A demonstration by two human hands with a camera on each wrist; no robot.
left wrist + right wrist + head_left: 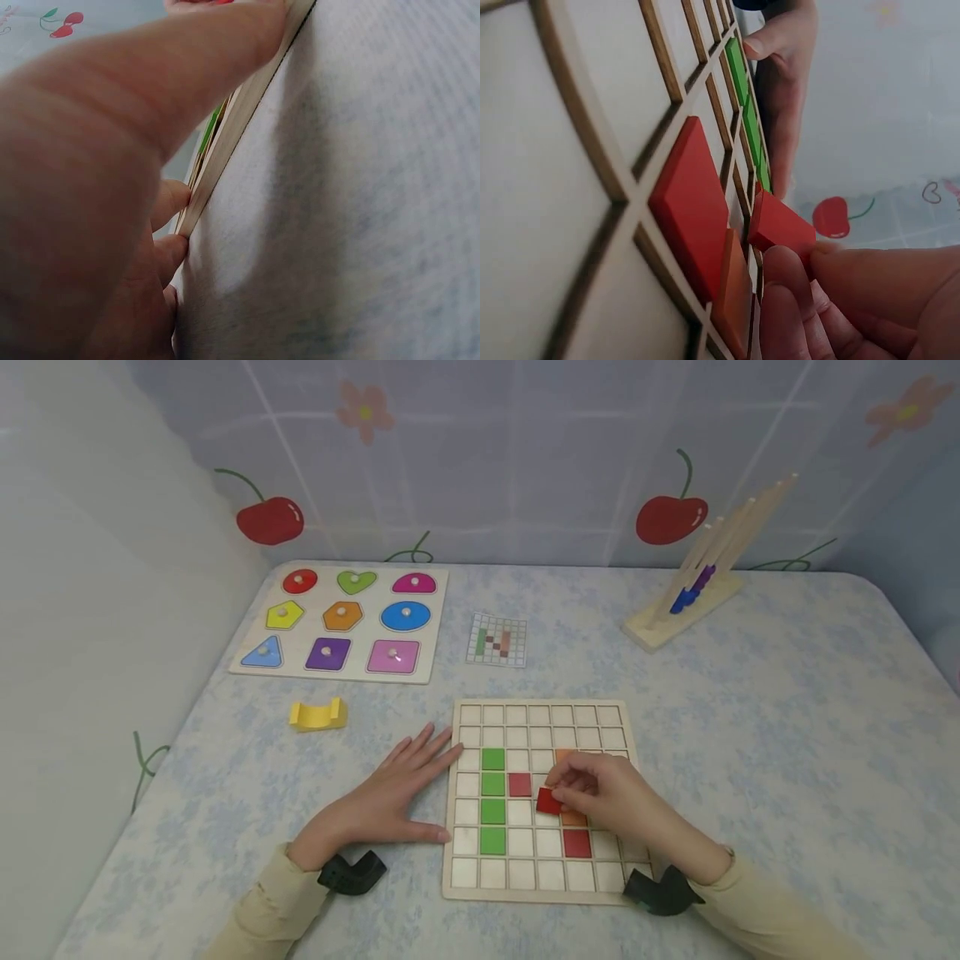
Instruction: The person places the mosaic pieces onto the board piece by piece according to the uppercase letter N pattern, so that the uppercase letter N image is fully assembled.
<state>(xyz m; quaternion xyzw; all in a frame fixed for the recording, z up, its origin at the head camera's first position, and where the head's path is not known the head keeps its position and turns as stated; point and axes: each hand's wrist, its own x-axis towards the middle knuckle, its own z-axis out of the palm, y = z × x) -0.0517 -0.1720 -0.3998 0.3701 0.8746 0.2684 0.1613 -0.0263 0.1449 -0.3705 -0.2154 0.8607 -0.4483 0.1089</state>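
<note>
A wooden grid board point(539, 879) lies on the table. My right hand point(611, 793) pinches a red square tile point(549, 801) between thumb and fingers over the middle of the board. In the right wrist view, that held tile point(781, 226) is tilted above the grid. My left hand point(386, 797) rests with fingers spread against the board's left edge; the left wrist view shows its thumb point(225, 52) touching the side. A column of green tiles point(492, 811) fills slots at left. Another red tile point(520, 784), a lower red tile point(577, 843) and orange tiles point(573, 818), partly hidden by my right hand, sit in slots.
Behind the board lies a small pattern card point(497, 641). A knobbed shape puzzle point(360, 664) is at the back left, with a yellow arched block point(318, 716) before it. At the back right stands a wooden peg rack point(645, 635) holding blue and purple pieces.
</note>
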